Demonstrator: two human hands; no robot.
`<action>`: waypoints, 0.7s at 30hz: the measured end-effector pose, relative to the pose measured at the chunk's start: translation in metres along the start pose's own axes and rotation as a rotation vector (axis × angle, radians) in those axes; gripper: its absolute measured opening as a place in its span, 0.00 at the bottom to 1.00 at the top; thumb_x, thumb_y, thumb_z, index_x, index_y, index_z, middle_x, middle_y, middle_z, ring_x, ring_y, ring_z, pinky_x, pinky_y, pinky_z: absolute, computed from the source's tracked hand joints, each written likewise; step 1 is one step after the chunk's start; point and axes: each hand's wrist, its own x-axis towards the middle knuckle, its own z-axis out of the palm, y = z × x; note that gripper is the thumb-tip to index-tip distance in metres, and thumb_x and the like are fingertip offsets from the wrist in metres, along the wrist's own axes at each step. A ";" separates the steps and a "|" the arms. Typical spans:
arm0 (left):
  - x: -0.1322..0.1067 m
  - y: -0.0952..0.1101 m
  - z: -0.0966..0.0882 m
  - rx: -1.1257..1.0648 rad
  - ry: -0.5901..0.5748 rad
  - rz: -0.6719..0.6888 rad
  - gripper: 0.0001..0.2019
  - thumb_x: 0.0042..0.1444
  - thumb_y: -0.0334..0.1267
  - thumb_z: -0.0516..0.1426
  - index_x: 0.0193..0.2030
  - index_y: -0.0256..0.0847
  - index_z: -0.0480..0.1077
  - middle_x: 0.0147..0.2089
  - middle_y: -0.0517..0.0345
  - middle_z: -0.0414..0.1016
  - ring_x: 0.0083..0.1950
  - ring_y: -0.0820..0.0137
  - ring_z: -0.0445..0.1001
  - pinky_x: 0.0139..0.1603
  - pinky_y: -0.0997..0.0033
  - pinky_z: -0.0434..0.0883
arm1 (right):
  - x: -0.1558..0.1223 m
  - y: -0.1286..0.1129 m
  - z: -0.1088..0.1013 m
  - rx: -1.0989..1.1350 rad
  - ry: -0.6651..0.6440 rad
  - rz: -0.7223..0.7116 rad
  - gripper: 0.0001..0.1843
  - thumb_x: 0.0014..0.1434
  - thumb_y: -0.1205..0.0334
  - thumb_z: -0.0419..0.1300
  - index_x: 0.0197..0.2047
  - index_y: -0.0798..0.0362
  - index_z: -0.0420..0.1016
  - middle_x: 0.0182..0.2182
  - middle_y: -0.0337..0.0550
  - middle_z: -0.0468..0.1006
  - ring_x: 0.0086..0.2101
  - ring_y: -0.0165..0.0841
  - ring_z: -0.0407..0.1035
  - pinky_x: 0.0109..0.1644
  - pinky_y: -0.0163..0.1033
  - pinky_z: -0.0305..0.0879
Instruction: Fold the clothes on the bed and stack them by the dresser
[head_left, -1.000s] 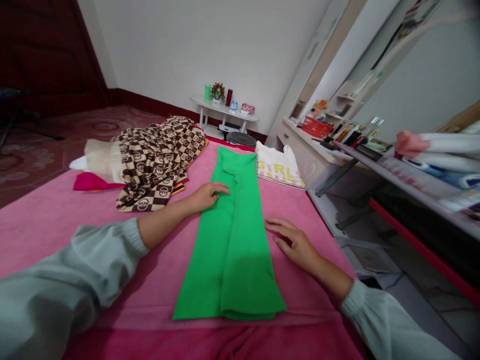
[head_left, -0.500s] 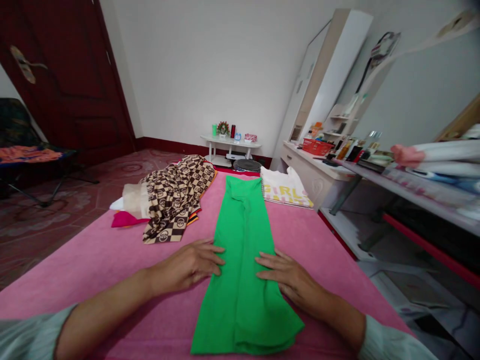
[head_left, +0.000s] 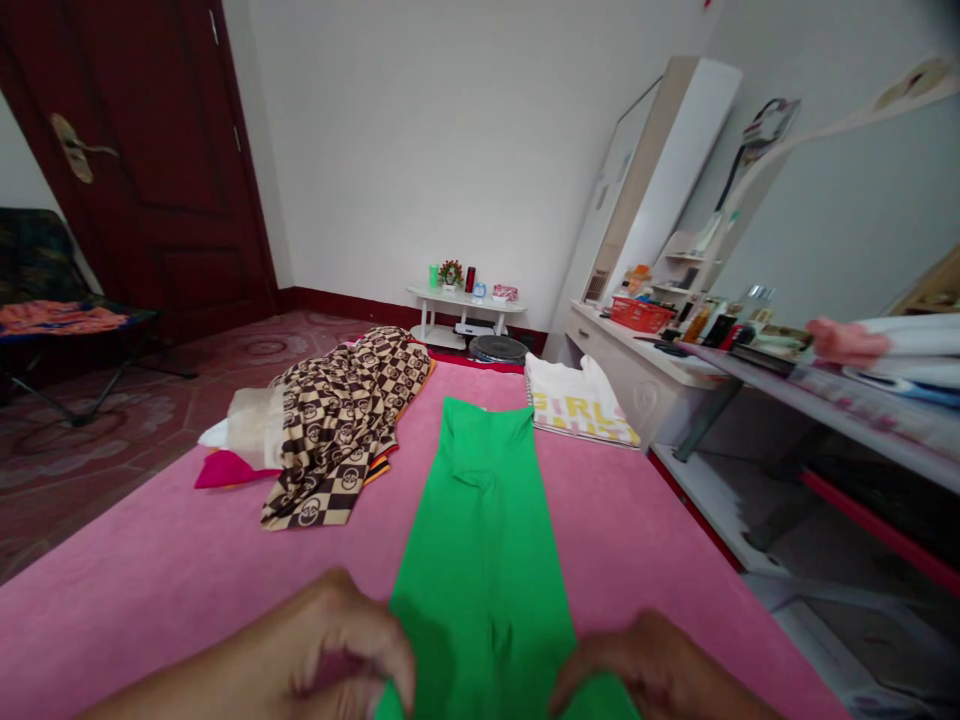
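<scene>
Long green trousers [head_left: 487, 540] lie lengthwise on the pink bed cover [head_left: 630, 540], their far end toward the low table. My left hand [head_left: 337, 640] is at the near left edge of the trousers, fingers curled, with a bit of green cloth showing below them. At the near right side, my right hand [head_left: 652, 660] bends its fingers over the cloth in the same way. Both hands are slightly blurred, and the near end of the trousers runs out of the picture.
A heap of clothes with a brown checked garment [head_left: 337, 420] lies left of the trousers. Folded white shirts [head_left: 581, 400] lie at the far right. Beyond stands a low white table [head_left: 465, 298]; a dresser [head_left: 637, 350] and a cluttered shelf [head_left: 810, 390] line the right.
Both hands have come nearer to me, from lying flat along the sides of the trousers to gripping their cloth at the near end. The trousers have shifted nearer in view.
</scene>
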 end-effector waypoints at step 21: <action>0.179 -0.159 -0.072 0.118 0.703 -0.225 0.27 0.48 0.53 0.60 0.52 0.40 0.72 0.38 0.56 0.75 0.37 0.67 0.73 0.40 0.69 0.69 | 0.207 0.135 -0.057 0.177 0.751 -0.069 0.22 0.48 0.50 0.62 0.44 0.52 0.76 0.37 0.44 0.79 0.33 0.36 0.71 0.35 0.40 0.68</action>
